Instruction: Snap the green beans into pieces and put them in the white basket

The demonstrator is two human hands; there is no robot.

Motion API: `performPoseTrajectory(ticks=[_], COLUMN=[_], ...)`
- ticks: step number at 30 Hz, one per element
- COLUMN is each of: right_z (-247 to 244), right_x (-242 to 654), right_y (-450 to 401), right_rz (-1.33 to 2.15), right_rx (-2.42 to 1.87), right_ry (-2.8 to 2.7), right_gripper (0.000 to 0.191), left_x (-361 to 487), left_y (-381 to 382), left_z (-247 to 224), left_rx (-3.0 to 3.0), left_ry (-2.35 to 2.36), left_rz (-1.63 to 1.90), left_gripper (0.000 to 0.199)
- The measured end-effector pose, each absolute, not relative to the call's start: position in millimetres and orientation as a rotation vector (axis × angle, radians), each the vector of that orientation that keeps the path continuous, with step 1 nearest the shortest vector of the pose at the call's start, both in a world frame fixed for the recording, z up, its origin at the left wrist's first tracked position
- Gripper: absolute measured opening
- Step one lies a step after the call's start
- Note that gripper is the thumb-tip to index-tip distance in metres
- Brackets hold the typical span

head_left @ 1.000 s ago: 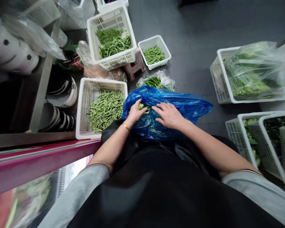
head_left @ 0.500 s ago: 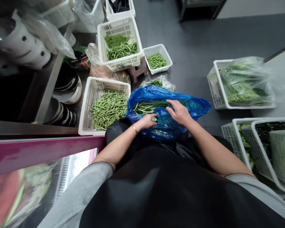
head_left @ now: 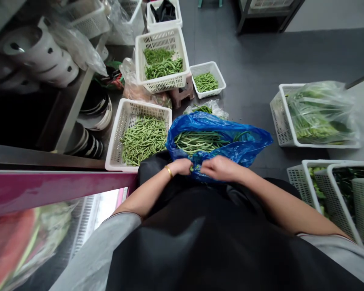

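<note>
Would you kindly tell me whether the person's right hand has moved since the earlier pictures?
Yes, the right hand moved back toward the body: it was level with the middle of the white basket of green beans, now with its near end.

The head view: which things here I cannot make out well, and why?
Head view:
- What the left hand and right hand hold: covered by the hands.
- Lower part of the blue plastic bag: hidden by the hands and black garment.
- Dark leaves in the lower-right white basket: cut off by the right edge.
</note>
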State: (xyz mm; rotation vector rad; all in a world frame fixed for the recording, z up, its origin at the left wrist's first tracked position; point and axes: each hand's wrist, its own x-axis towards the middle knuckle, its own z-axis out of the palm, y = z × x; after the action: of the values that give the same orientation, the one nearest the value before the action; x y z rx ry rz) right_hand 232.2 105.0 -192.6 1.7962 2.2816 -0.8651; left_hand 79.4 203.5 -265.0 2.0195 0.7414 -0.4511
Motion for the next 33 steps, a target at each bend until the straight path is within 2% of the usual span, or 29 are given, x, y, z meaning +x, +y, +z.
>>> performPoseTrajectory(ticks=[2, 5, 7, 10, 13, 15, 17, 21, 24, 28, 30, 33], right_z=[-187.6, -206.8, -223.9, -232.5, -218.1, -206.6, -202.1, -215.8, -227.7, -232.5, -233.4, -232.4], right_x=[228.6, 219.7, 214.9, 217.3, 225.1, 224.3, 218.1, 213.5, 227.1, 239.9, 240.0, 244.4], right_y=[142.4, 186.7, 199.4, 187.2, 143.5, 106.4, 72.7, 38.3, 39.0, 50.6, 56.2, 58.5], right_rz=[-0.47, -0.407, -0.467, -0.469, -0.468, -0.58, -0.83, -1.368, -1.405, -1.292, -1.507, -2.062], right_rx=[2.095, 2.02, 1.946, 1.985, 2.32, 2.542, 2.701, 3.163, 3.22, 2.922, 3.035, 3.442], right_ry=[2.239, 2.185, 2.194, 2.227, 2.436, 2.638, 2.701, 2.243, 1.913, 2.005, 1.876, 1.375], right_gripper=[0.038, 0.035, 0.031, 0.033, 0.032, 0.028, 0.024, 0.026, 0.031, 0.024, 0.026, 0.032], left_x=[78.2, 72.7, 67.3, 60.4, 63.5, 73.5, 87.2, 109.4, 116.7, 118.0, 114.3, 104.0], left_y=[189.0, 174.5, 175.9, 189.3, 199.3, 197.5, 189.2, 173.2, 174.0, 174.5, 167.9, 155.6], left_z=[-269.2, -264.5, -254.2, -237.1, -230.8, -234.0, -239.7, -245.9, -241.2, -228.9, -222.7, -214.0], left_rx=[2.146, 2.237, 2.232, 1.977, 1.364, 0.964, 0.709, 0.549, 0.585, 0.776, 0.958, 1.185], left_ry=[0.583, 0.422, 0.422, 0.569, 0.771, 0.77, 0.691, 0.705, 0.783, 0.798, 0.799, 0.767], left_rz=[-0.808, -0.939, -0.803, -0.421, -0.035, 0.106, 0.188, 0.276, 0.28, 0.389, 0.525, 0.649], left_gripper=[0.018, 0.017, 0.016, 0.012, 0.027, 0.036, 0.036, 0.021, 0.016, 0.019, 0.021, 0.023])
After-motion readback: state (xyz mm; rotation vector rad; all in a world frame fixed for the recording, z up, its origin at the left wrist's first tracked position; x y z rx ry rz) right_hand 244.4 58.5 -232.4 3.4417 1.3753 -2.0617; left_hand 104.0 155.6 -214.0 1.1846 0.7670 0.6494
